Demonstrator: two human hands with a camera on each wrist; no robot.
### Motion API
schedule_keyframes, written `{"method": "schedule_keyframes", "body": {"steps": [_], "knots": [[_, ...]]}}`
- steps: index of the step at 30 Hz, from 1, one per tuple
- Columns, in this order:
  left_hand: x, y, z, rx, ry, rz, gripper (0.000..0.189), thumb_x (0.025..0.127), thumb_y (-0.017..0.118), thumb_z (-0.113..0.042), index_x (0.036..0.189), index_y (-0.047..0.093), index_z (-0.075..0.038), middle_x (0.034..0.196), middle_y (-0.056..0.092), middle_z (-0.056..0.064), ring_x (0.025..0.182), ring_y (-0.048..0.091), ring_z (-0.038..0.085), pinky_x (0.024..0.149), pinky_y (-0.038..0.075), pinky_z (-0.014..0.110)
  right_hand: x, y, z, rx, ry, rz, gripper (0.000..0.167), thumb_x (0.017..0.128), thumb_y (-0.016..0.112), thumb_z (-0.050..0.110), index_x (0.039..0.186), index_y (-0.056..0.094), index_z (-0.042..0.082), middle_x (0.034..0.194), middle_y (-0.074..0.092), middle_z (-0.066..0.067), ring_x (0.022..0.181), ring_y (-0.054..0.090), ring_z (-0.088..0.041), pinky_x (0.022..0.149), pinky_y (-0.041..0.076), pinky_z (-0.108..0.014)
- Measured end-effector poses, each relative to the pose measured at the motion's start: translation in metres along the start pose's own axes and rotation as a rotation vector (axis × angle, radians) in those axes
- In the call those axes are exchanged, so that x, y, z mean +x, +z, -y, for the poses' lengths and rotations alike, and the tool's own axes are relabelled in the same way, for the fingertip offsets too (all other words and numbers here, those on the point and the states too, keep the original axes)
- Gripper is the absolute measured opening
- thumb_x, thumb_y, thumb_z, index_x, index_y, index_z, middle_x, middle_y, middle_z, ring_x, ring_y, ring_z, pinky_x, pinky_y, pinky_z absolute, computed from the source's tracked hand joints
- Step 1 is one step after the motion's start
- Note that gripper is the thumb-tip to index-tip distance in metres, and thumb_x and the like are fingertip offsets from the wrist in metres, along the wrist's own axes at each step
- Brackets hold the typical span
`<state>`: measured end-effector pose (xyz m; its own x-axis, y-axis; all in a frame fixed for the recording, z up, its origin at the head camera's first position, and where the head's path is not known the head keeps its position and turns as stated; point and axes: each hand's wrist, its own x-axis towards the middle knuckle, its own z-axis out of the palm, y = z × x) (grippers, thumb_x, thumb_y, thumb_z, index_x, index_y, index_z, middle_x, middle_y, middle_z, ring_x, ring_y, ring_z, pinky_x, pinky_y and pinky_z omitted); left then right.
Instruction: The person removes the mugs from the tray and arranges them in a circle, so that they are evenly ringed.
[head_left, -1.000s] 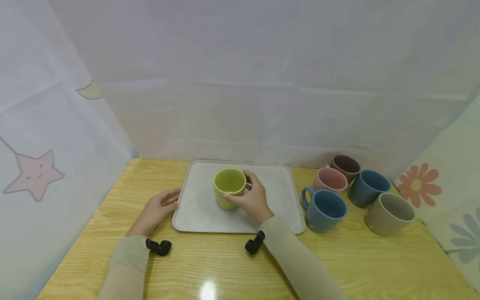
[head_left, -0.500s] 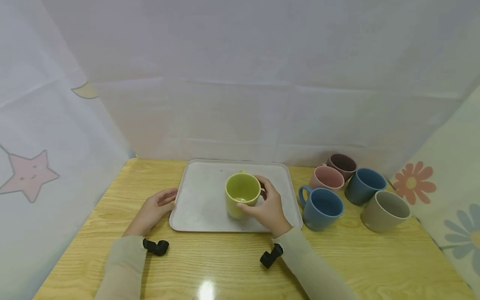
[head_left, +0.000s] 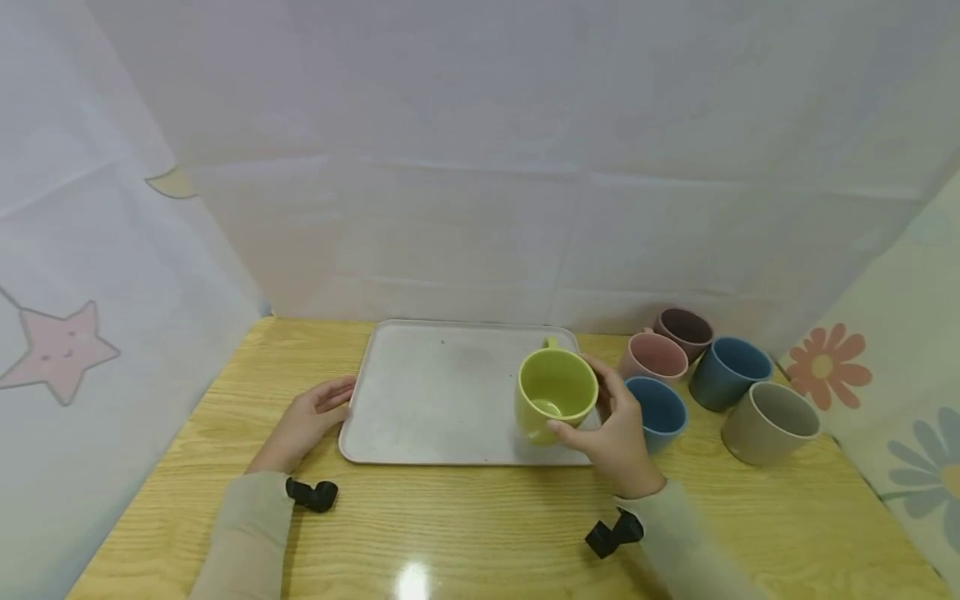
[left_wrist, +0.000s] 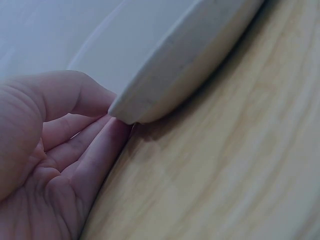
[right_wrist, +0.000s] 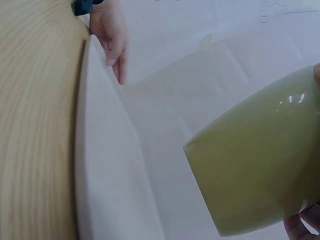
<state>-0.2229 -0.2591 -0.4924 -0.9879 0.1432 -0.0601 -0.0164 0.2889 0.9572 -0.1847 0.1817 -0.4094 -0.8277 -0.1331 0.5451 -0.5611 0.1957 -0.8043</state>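
A yellow-green mug (head_left: 556,385) is held in my right hand (head_left: 619,432) above the right part of a white rectangular tray (head_left: 427,400). The thumb lies on the mug's near side and the fingers go round its right side; its handle points to the back. In the right wrist view the mug (right_wrist: 260,160) is tilted, its base raised off the tray. My left hand (head_left: 303,423) is at the tray's left edge. The left wrist view shows that hand (left_wrist: 60,135) pinching the rim of the tray (left_wrist: 170,75), thumb on top and fingers against the underside.
Right of the tray stand a blue mug (head_left: 660,412), partly behind my right hand, a pink mug (head_left: 654,357), a dark maroon mug (head_left: 686,332), a dark blue mug (head_left: 729,375) and a beige mug (head_left: 768,425). A white cloth (head_left: 450,167) hangs behind the wooden table (head_left: 465,533).
My right hand has carried the mug rightward and up from the tray's middle to over its right part. The left hand stays at the tray's left edge.
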Motion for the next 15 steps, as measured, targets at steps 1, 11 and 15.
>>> {"method": "schedule_keyframes", "body": {"steps": [1, 11, 15], "knots": [[0.000, 0.000, 0.000, 0.000, -0.001, 0.000, 0.058, 0.104, 0.057, -0.009, 0.156, 0.034, 0.001, 0.155, 0.040, 0.026, 0.144, 0.038, 0.038, 0.092, 0.042, 0.007, -0.001, -0.006, 0.003, 0.006, -0.011, -0.003, 0.083, 0.069, 0.083, -0.014, 0.143, 0.049, -0.003, 0.131, 0.058, -0.020, 0.116, 0.059, -0.024, 0.099, 0.049, -0.021], [0.000, -0.001, -0.001, 0.006, -0.004, -0.003, 0.058, 0.104, 0.057, -0.008, 0.156, 0.035, 0.001, 0.155, 0.041, 0.026, 0.144, 0.038, 0.038, 0.091, 0.043, 0.007, -0.006, -0.067, 0.025, 0.261, -0.193, -0.048, 0.083, 0.064, 0.076, -0.024, 0.140, 0.043, -0.019, 0.134, 0.057, -0.018, 0.118, 0.057, -0.024, 0.098, 0.049, -0.023], [0.001, 0.000, 0.000, 0.009, 0.001, -0.006, 0.058, 0.104, 0.057, -0.008, 0.156, 0.035, 0.001, 0.154, 0.041, 0.026, 0.144, 0.039, 0.038, 0.091, 0.042, 0.007, -0.012, -0.092, 0.032, 0.298, -0.199, -0.058, 0.080, 0.068, 0.075, -0.023, 0.141, 0.041, -0.020, 0.136, 0.057, -0.020, 0.120, 0.057, -0.025, 0.098, 0.050, -0.023]]}}
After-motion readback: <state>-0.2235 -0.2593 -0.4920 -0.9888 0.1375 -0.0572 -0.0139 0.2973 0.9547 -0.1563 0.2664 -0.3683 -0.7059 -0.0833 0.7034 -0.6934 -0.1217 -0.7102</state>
